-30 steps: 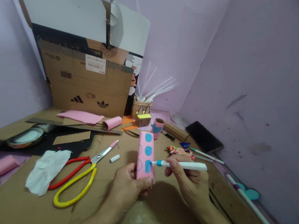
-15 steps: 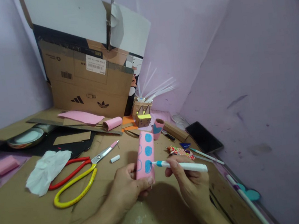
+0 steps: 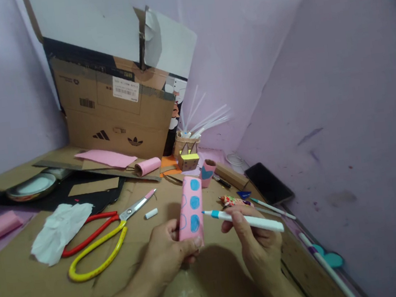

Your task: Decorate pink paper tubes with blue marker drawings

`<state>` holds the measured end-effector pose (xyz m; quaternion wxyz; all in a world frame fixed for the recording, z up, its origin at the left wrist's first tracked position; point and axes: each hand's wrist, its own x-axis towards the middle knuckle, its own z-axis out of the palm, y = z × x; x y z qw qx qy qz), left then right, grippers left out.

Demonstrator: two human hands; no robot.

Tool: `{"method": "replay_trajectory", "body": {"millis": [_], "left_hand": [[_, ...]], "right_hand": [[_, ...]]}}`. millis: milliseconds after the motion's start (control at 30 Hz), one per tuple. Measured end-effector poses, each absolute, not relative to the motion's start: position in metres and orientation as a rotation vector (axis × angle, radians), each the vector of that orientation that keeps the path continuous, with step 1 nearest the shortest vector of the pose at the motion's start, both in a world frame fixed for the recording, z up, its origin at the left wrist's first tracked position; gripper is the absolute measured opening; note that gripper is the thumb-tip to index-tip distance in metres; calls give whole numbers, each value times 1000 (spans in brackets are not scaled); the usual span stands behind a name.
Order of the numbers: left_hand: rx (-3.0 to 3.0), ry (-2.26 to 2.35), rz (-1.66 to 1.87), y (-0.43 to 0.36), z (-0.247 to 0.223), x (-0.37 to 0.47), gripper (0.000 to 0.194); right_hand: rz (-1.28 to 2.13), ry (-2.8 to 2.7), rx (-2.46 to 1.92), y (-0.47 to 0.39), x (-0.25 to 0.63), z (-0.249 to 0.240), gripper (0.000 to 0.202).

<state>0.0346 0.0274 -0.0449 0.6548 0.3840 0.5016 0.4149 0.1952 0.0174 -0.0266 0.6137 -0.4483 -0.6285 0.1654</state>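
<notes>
A pink paper-covered tube (image 3: pixel 190 212) with blue filled spots stands up in my left hand (image 3: pixel 170 250), whose fingers and thumb wrap its lower end. Fainter blue outlines show on the tube's left side. My right hand (image 3: pixel 254 238) pinches a white marker (image 3: pixel 253 221) with a blue tip, which points at the tube's right edge, close to the lowest spot. The white marker cap (image 3: pixel 151 214) lies on the cardboard to the left of the tube. Behind the tube is a shorter pink roll (image 3: pixel 207 172) with a blue heart shape.
Scissors with red and yellow handles (image 3: pixel 120 224) and a crumpled white tissue (image 3: pixel 62 232) lie at left. At the back are a cardboard box (image 3: pixel 115 125), another pink roll (image 3: pixel 147 166) and a cup of clear sticks (image 3: pixel 185 143). A dark phone (image 3: pixel 269 183) rests by the right wall.
My right hand has drawn the marker slightly to the right, so its tip has left the lowest blue spot. The whole view has shifted a little.
</notes>
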Motion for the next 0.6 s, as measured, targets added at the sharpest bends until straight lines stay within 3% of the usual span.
{"method": "replay_trajectory", "body": {"millis": [600], "left_hand": [[888,1122,952,27,-43,34,36]], "right_hand": [[539,-1500,-1079,18,196,-35,12]]}}
